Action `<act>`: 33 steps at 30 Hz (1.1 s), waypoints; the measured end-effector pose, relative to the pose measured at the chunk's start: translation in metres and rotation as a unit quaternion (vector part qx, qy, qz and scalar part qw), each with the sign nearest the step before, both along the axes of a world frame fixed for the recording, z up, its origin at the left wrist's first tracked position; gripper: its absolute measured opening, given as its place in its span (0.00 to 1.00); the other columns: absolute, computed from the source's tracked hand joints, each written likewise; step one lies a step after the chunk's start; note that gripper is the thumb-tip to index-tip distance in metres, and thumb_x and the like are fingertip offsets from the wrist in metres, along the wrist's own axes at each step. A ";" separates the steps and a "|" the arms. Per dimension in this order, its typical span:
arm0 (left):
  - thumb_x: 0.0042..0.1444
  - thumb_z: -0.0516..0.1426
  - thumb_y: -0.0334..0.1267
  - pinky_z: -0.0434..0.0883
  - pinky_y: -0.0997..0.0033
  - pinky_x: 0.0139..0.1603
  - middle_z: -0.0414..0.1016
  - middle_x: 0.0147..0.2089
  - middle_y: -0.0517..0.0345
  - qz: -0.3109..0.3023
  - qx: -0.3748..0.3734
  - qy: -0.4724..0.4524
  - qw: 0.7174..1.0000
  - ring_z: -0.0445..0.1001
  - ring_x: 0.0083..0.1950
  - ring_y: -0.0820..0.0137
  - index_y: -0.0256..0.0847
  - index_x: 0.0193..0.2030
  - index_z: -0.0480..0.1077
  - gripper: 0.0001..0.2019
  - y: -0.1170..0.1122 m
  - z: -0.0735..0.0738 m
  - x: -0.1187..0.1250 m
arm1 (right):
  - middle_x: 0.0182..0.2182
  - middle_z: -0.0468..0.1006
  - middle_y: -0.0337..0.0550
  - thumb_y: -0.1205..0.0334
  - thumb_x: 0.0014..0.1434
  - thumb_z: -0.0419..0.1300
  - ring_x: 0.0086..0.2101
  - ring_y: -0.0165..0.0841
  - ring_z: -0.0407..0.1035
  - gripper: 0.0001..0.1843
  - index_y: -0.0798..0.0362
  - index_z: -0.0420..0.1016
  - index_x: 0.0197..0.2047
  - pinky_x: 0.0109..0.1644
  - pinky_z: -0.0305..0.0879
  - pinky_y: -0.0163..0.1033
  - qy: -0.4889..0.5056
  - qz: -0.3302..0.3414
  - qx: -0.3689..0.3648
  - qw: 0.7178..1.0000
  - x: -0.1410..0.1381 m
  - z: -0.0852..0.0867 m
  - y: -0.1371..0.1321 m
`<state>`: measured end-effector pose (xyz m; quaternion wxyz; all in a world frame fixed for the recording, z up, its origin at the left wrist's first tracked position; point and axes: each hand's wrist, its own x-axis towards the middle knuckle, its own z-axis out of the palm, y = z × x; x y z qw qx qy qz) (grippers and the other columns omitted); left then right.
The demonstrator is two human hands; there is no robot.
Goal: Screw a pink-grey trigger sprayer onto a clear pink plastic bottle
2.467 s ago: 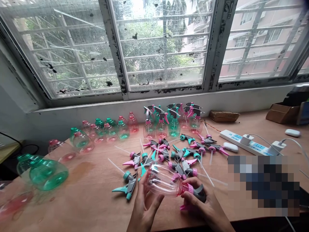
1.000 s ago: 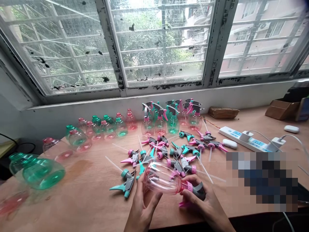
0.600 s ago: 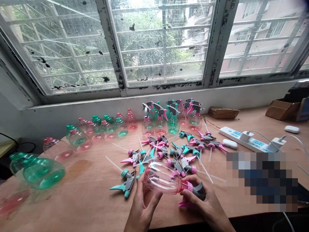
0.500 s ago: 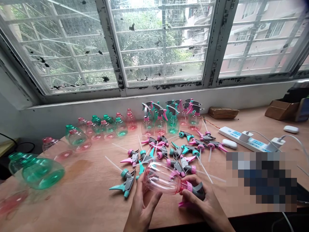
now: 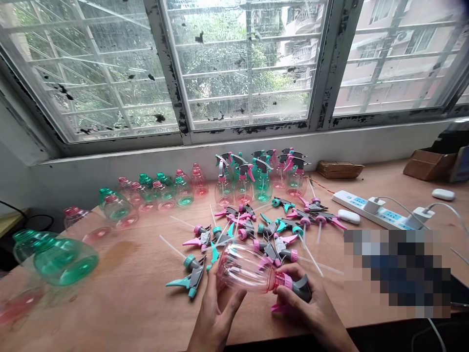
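Observation:
A clear pink spray bottle (image 5: 246,268) lies sideways between my hands, just above the table's front part. My left hand (image 5: 219,308) cups its rounded base, thumb below and fingers behind. At the neck, my right hand (image 5: 306,298) grips the pink collar (image 5: 284,281) of a grey trigger spray head (image 5: 302,288), which sits on the bottle mouth. A pink trigger (image 5: 280,308) pokes out under the right hand. Loose spray heads (image 5: 269,252) in grey, pink and teal, with thin tubes, lie right behind the bottle. One teal-and-grey spray head (image 5: 192,276) rests left of my left hand.
Open pink and green bottles (image 5: 66,261) line the table's left side. Bottles with spray heads fitted (image 5: 263,181) stand at the back under the window. To the right are a power strip (image 5: 381,212) with plugs, white cases (image 5: 349,216), a cardboard box (image 5: 428,165) and a blurred-out patch.
Almost nothing differs. Both hands hold the pink bottle and its spray head in the same place; the view has shifted very slightly.

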<state>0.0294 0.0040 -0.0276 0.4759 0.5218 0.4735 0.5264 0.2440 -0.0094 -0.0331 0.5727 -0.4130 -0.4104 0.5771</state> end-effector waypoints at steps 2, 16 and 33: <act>0.61 0.67 0.56 0.55 0.49 0.82 0.64 0.79 0.44 -0.002 0.000 -0.004 1.000 0.62 0.81 0.47 0.47 0.75 0.61 0.40 0.000 -0.002 0.000 | 0.25 0.80 0.36 0.43 0.54 0.79 0.27 0.32 0.77 0.28 0.53 0.78 0.46 0.36 0.85 0.42 0.003 -0.001 -0.003 1.000 0.000 0.001 0.000; 0.61 0.67 0.56 0.55 0.46 0.82 0.65 0.79 0.44 0.003 0.003 -0.007 1.000 0.61 0.81 0.46 0.47 0.75 0.61 0.39 0.002 -0.006 0.001 | 0.26 0.81 0.36 0.44 0.54 0.79 0.27 0.32 0.78 0.27 0.52 0.78 0.47 0.37 0.86 0.42 0.010 0.000 -0.016 1.000 0.000 0.002 -0.002; 0.63 0.66 0.55 0.56 0.47 0.82 0.66 0.77 0.43 -0.022 0.001 0.009 1.000 0.64 0.79 0.47 0.47 0.73 0.61 0.37 0.001 0.000 -0.001 | 0.28 0.79 0.35 0.43 0.51 0.81 0.28 0.34 0.80 0.28 0.53 0.80 0.45 0.37 0.87 0.44 -0.003 -0.022 -0.034 0.999 0.001 0.006 -0.005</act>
